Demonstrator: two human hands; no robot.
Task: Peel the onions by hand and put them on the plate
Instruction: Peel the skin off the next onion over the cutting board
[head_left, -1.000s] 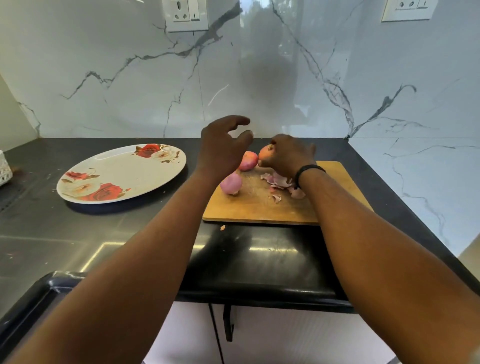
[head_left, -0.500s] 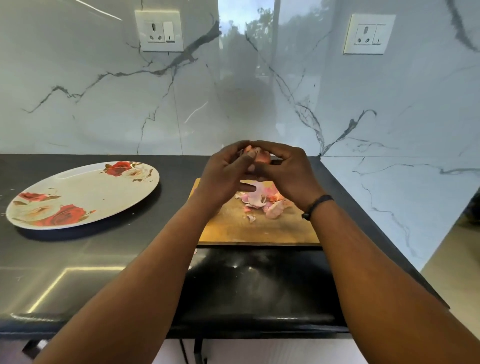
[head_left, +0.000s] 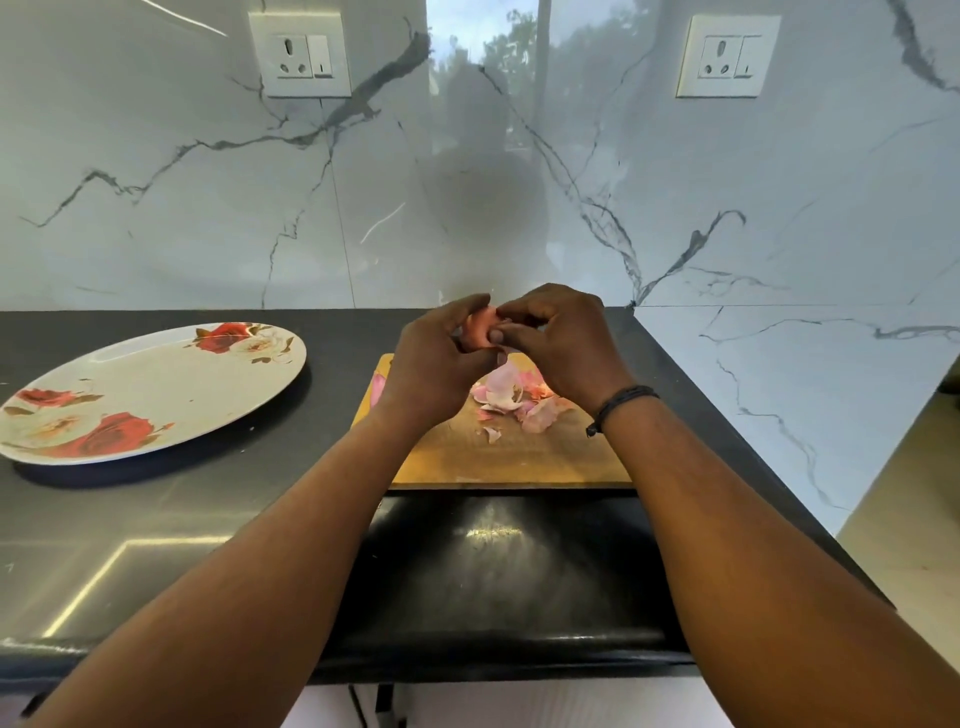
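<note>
**Both hands on one onion, peeling begun**

I have the left hand (head_left: 436, 364) and the right hand (head_left: 558, 345) together above the board (head_left: 509, 457), both curled round one onion (head_left: 480, 327). The left cups it from the side and below; the right's thumb and fingertips pinch at its top, where I judge a layer of skin is being lifted. Only a small pink patch of the onion shows between the fingers, so I cannot tell how much skin is left on it.

A second ago the left hand was spread open and empty over the board, and only the right held the onion, low near the wood. Now the left has closed in and the pair has come up off the board. I take that to mean the peeling of this onion is properly under way, not finished.

Just below the hands lie the peels (head_left: 506, 397), loose pink shells heaped on the board. At the left wrist a sliver of pink (head_left: 376, 387) peeps out at the board's edge; probably another onion, but it is mostly hidden.

Well off to the left of the hands sits the plate (head_left: 156, 389) on the counter (head_left: 208, 519), with no onion on it yet.
</note>
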